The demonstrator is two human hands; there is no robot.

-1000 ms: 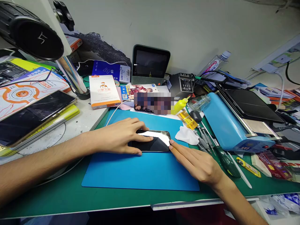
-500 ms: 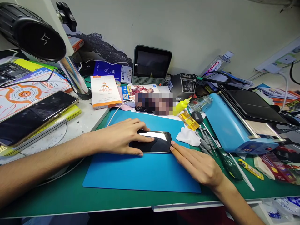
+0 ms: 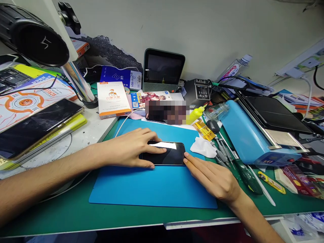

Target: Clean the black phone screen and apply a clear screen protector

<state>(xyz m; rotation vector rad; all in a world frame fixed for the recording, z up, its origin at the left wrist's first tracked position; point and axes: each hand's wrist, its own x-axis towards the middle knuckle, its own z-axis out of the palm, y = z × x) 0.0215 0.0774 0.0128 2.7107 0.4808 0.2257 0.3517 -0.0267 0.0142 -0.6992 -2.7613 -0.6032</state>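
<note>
A black smartphone lies screen up on the blue mat, a bright reflection across its upper part. My left hand reaches over its left end, thumb along the near edge and fingers at the far edge, with the index finger resting on the glass. At the right end, the closed fingertips of my right hand press against the phone's edge. Just beyond that hand sits a crumpled white cloth.
Right of the mat lie several screwdrivers, a green-handled tool and a yellow cutter. Behind them stands a blue machine. Phones and boxes crowd the left, near a lamp-like black round head. A tablet-like display stands at the back.
Both hands and the smartphone stay in place. Only the camera view has shifted very slightly, and the reflection on the screen looks a little different.
</note>
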